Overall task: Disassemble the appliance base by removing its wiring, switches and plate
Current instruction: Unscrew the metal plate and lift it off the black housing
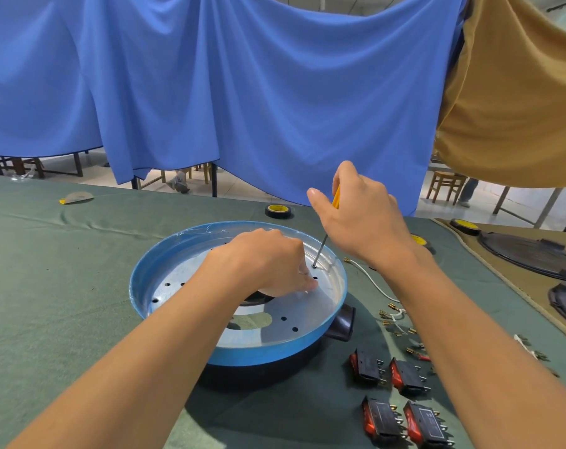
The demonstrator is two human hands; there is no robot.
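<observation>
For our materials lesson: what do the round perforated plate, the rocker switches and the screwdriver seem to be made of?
Perforated plate: likely galvanised or aluminium sheet, dull silver sheen with reflections. Rocker switches: moulded black plastic bodies, translucent red rockers, metal terminals. Screwdriver: bright steel-looking shaft, yellow handle, probably plastic.

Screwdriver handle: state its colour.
The screwdriver handle is yellow, gripped in the right hand; head view shows it best.

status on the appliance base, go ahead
Right hand grips yellow-handled screwdriver, tip at a hole in round silver perforated plate. Left hand rests on plate. Four black-and-red rocker switches already out. Nothing blocking.
</observation>
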